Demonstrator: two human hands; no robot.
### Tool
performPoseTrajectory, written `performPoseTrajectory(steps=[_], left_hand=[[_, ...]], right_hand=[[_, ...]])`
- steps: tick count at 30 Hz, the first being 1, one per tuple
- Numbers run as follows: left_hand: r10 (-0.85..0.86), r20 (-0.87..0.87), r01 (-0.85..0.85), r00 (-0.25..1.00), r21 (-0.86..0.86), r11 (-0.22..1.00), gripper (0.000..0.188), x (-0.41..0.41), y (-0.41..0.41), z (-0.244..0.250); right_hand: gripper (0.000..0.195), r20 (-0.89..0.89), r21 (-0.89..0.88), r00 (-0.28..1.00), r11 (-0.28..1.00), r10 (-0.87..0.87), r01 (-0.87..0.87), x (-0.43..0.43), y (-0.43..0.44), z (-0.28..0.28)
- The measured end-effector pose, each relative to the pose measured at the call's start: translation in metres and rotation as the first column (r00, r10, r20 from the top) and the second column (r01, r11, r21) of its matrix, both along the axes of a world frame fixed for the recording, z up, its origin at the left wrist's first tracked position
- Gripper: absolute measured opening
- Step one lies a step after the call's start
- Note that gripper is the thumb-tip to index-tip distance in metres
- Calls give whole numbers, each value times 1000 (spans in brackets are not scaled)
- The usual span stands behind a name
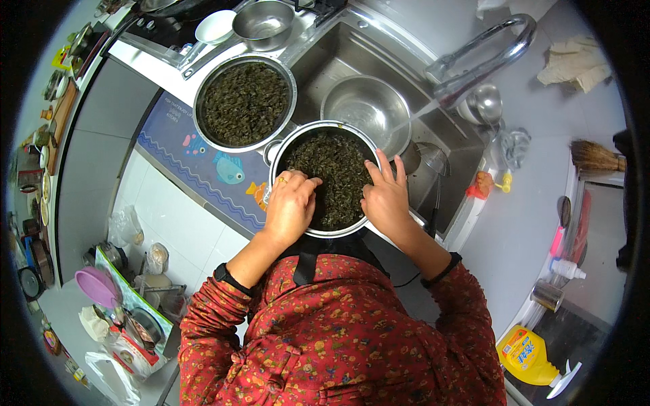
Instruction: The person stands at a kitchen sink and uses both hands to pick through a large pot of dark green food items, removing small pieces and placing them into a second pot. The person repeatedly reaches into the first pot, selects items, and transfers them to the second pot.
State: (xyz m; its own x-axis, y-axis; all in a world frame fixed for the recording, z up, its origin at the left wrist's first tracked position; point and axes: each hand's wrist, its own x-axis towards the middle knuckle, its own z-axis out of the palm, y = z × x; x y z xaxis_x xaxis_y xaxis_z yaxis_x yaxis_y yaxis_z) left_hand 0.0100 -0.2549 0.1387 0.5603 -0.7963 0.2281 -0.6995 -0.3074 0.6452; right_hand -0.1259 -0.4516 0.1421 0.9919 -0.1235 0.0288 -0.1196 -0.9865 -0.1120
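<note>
A round steel pot or steamer tier (274,167) with a wide rim stands in front of me, holding dark, finely chopped leafy stuff (332,177). My left hand (292,203) rests over its left rim, fingers bent together at the edge of the leaves; whether they pinch anything is hidden. Across from it, my right hand (387,195) lies over the right rim with its fingers spread, and the fingertips near the leaves hold nothing visible. A second steel tier (199,122), filled with similar dark leaves (246,104), sits just beyond to the left.
Water runs from the faucet (487,61) into a steel basin (350,99) in the sink (320,56). A wire strainer (434,157) lies beside the basin. A white bowl (216,26) and steel bowl (264,24) stand behind. A fish-patterned mat (175,134) lies left, on the floor.
</note>
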Motion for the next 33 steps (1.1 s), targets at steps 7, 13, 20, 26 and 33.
performPoseTrajectory(steps=[7, 13, 20, 26, 33], left_hand=[[-23, 23, 23, 999, -25, 999, 37, -2, 8, 2], [31, 46, -31, 998, 10, 999, 33, -5, 12, 5], [29, 74, -27, 997, -24, 999, 26, -3, 18, 1], [30, 47, -29, 998, -13, 1000, 23, -3, 21, 1], [53, 46, -54, 998, 30, 998, 18, -4, 24, 1]], right_hand=[[10, 55, -49, 998, 998, -36, 39, 2, -1, -14], [8, 65, -61, 998, 998, -28, 32, 0, -3, -16], [7, 127, 417, 957, 890, -261, 187, -11, -16, 14], [13, -151, 798, 877, 467, -457, 381, -26, -44, 18], [21, -171, 955, 862, 134, -478, 264, -49, -60, 25]])
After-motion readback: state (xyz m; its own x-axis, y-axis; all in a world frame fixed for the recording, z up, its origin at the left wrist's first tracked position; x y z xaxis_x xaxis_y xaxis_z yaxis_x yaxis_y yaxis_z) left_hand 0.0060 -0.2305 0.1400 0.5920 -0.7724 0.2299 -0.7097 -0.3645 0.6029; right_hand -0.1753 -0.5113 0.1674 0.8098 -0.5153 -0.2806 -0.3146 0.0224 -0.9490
